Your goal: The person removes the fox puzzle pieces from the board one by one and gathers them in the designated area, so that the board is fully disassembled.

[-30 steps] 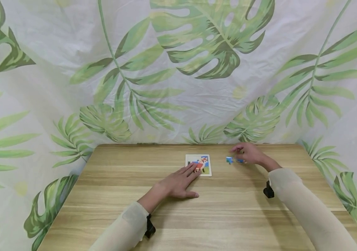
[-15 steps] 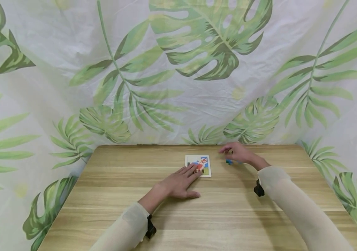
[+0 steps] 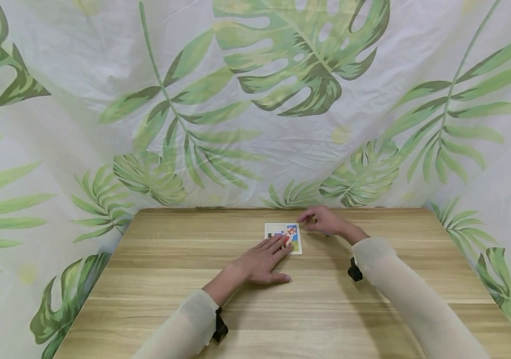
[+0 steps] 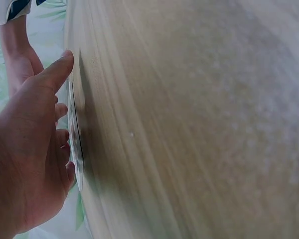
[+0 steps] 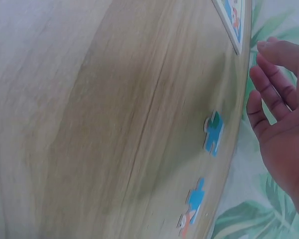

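Note:
A small white-bordered jigsaw puzzle with a fox-like animal in red lies near the table's back edge. Its upper left part shows a pale patch without picture. My left hand rests flat on its lower part, fingers spread, hiding some of the picture. My right hand hovers at the puzzle's upper right corner. In the right wrist view, its thumb and index fingertips come together; whether a piece sits between them is hidden. Below that hand, a blue and green puzzle piece and a blue and orange piece lie loose.
The wooden table ends at the back against a leaf-patterned cloth. Each forearm wears a small black wrist device, such as the one on the right arm.
The right hand has moved left from over the loose pieces to the puzzle's corner, now covering most of those pieces in the head view. The left hand has stayed nearly still.

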The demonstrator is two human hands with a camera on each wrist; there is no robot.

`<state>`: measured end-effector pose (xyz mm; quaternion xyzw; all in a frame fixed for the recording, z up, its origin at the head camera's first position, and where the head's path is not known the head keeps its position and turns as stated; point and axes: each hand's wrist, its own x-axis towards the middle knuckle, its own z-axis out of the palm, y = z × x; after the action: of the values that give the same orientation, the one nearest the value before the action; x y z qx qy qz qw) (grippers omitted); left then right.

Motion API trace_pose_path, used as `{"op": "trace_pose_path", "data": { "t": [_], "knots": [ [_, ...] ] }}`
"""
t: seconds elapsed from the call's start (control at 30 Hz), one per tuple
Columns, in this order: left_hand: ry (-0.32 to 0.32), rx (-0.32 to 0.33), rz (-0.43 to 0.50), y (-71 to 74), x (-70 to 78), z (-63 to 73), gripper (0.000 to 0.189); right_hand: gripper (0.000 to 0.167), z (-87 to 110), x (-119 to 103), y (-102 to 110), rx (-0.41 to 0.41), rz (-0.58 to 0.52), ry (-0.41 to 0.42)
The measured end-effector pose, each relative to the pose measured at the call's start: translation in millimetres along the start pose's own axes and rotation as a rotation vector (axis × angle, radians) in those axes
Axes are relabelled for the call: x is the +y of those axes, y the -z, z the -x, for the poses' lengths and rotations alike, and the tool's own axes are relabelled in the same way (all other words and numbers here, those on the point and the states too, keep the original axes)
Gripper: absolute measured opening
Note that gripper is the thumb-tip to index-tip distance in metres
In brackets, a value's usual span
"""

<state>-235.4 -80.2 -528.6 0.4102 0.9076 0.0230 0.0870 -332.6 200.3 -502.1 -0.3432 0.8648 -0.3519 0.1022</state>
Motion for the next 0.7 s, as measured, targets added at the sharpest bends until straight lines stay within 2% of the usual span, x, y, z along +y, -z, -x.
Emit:
{"op": "trace_pose_path", "data": {
  "t": [0.23, 0.4, 0.7],
  "knots": [
    [0.01, -0.005, -0.018, -2.9, 1.0, -1.5, 0.09, 0.028, -11.4, -2, -9, -0.025, 0.026, 0.038],
    [0.009, -0.007, -0.038, -2.9, 0.8, -1.3, 0.09, 0.026, -18.4, -4, -15, -0.03, 0.052, 0.035],
    [0.0, -0.011, -0.066, -3.4, 0.8, -1.9, 0.091, 0.023, -22.9, -5, -23, -0.044, 0.031, 0.033]
  ]
}}
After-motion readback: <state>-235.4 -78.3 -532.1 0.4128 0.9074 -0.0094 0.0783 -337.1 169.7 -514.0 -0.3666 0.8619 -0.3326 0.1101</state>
